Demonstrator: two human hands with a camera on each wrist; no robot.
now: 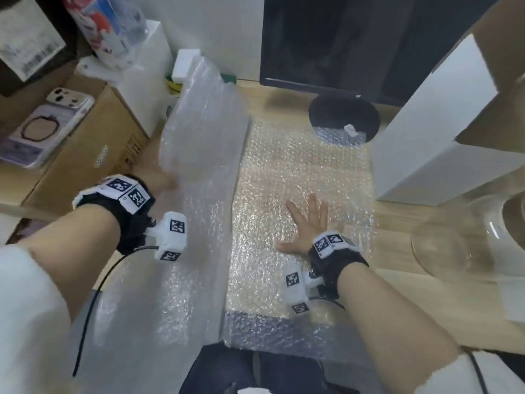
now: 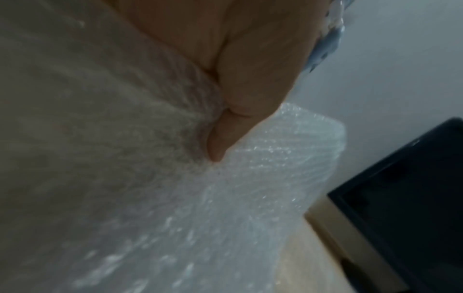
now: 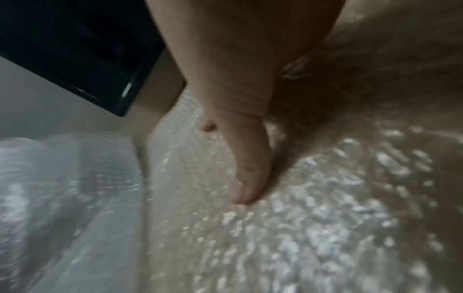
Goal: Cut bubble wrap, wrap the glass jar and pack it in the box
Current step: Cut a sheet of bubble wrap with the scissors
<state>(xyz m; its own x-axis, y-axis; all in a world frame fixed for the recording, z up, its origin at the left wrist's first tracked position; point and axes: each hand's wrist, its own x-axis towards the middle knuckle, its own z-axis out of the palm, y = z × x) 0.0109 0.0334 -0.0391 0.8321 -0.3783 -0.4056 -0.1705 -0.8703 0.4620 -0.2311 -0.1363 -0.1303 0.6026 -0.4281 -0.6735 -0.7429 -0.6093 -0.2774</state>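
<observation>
A sheet of bubble wrap lies flat on the wooden desk. My right hand presses on it with fingers spread and straight; in the right wrist view the right hand has its thumb flat on the bubbles. To the left, a further stretch of the wrap stands raised off the desk. My left hand holds its left edge, fingers hidden behind the film. The left wrist view shows the left hand with the thumb pressed into the bubble wrap. A clear glass jar is at the right edge, blurred.
A tall white box with a brown flap stands at the right. A black monitor and its round base are at the back. A cardboard box carrying a phone sits at the left.
</observation>
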